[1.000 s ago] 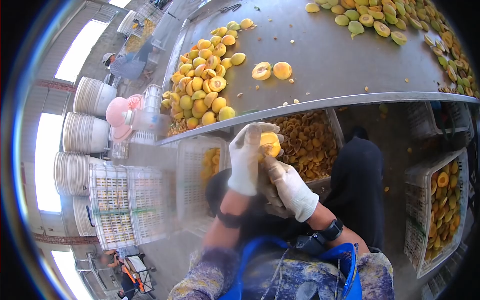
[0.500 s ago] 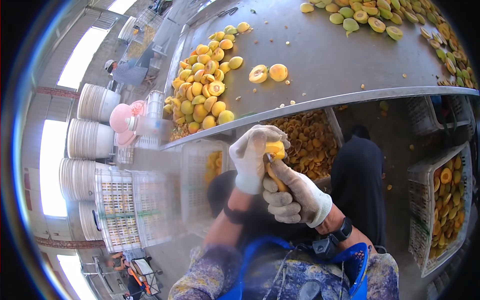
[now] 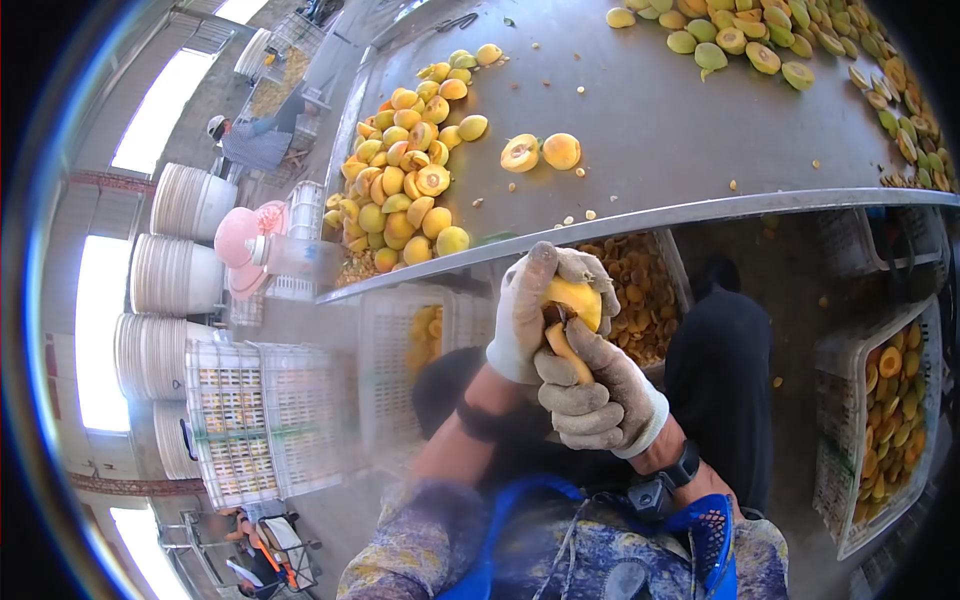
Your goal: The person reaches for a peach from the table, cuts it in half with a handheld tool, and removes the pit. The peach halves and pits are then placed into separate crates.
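Head view:
Peach (image 3: 578,298): sitting below the steel table (image 3: 650,110) edge, cut face turning toward the camera.
Left hand (image 3: 525,315): gloved, curling around the peach.
Right hand (image 3: 598,395): gloved, clenching a pitting tool (image 3: 562,345); its long axis is running upward into the fruit.
Right crate (image 3: 880,420): holding peach halves.
Middle crate (image 3: 635,285): holding pits.
Writing: none legible.

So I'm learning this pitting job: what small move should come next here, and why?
Probably turn the tool to scoop out the pit: the left hand cups the peach firmly, and the right hand has the tool's tip pressed into the fruit's centre.
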### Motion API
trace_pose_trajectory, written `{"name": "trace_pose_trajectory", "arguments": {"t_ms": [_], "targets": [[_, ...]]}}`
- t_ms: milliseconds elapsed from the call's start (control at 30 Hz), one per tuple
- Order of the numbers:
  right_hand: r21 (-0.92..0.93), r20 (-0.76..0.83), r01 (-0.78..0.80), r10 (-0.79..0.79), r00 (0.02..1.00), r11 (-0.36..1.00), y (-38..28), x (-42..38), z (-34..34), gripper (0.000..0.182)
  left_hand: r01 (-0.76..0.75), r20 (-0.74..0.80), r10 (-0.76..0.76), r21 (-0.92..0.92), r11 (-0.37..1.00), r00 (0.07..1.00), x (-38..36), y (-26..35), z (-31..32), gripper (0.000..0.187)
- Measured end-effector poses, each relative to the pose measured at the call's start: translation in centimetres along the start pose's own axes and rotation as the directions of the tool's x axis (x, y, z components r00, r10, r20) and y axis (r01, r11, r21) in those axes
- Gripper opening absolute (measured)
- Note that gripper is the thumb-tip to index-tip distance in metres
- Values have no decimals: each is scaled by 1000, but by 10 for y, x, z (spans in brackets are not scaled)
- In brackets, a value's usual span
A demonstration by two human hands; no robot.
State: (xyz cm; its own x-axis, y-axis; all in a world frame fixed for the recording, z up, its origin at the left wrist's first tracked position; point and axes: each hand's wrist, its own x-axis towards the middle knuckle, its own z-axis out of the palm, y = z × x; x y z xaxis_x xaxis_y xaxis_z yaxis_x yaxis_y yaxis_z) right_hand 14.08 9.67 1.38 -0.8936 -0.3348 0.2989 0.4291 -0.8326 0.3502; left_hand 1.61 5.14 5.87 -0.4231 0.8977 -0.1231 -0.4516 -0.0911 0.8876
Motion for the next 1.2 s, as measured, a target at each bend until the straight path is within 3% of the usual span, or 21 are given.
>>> {"name": "trace_pose_trajectory", "arguments": {"t_ms": [100,133,200,233,267,333,367,400,433,467,500,567,600,700,767,833,900,1000,1100,1167,1200], "targets": [[21,65,51,-52,997,998,7,6,0,49,53,-65,-57,-61,997,996,-1,10,10,42],[-6,93,57,-56,994,998,10,7,-3,49,107,-53,-130,-315,943,990,-1,12,9,41],[-8,170,35,-33,985,999,13,11,-7,48,179,23,-240,-736,653,971,1,15,2,39],[19,217,7,-11,976,1000,13,11,-10,48,115,-37,-193,-688,716,981,-1,21,-10,35],[44,262,-23,10,965,999,14,13,-13,49,-32,-277,-98,-428,903,956,-10,29,-23,30],[-1,-56,48,-48,997,999,16,16,-25,42,-141,-516,201,154,978,833,-37,50,-68,27],[-38,-206,92,-98,974,995,16,17,-33,40,-40,-517,306,462,886,800,-55,63,-97,25],[-70,-285,135,-150,947,988,18,16,-46,40,145,-468,395,770,621,791,-81,78,-135,23],[-129,-448,203,-240,861,971,26,18,-38,40,303,-381,460,923,236,802,-105,91,-169,22],[-236,-527,204,-301,795,950,30,22,-30,41,371,-326,492,928,5,807,-119,105,-195,21],[-333,-598,190,-362,715,924,33,26,-27,44,357,-335,502,932,54,797,-116,114,-205,21],[-264,-532,240,-349,772,934,31,28,-39,43,334,-365,511,930,155,779,-101,126,-217,22],[-223,-491,229,-312,814,948,26,24,-44,42,235,-310,502,950,207,807,-68,132,-166,22],[-253,-486,220,-321,813,942,25,25,-38,43,130,-112,454,991,-10,884,38,113,-117,29],[-147,-433,234,-275,858,961,19,22,-48,42,138,-103,298,986,-97,949,103,89,-110,53],[-236,-487,251,-338,805,939,14,24,-36,42,91,-41,269,980,-175,962,159,53,-133,62],[-287,-516,253,-372,772,924,11,27,-29,42,273,-270,76,961,-37,960,187,43,-130,59],[-326,-532,235,-383,755,916,12,27,-18,40,276,-287,22,936,219,958,185,47,-126,51],[-613,-575,172,-585,572,771,14,31,-13,48,188,-189,-36,895,404,981,137,68,-99,41],[-868,-343,186,-828,444,460,7,28,-30,39,97,-139,4,709,698,990,95,70,-88,35],[-951,-196,150,-902,384,270,2,26,-36,33,83,-151,28,678,731,988,72,70,-78,36]]}}
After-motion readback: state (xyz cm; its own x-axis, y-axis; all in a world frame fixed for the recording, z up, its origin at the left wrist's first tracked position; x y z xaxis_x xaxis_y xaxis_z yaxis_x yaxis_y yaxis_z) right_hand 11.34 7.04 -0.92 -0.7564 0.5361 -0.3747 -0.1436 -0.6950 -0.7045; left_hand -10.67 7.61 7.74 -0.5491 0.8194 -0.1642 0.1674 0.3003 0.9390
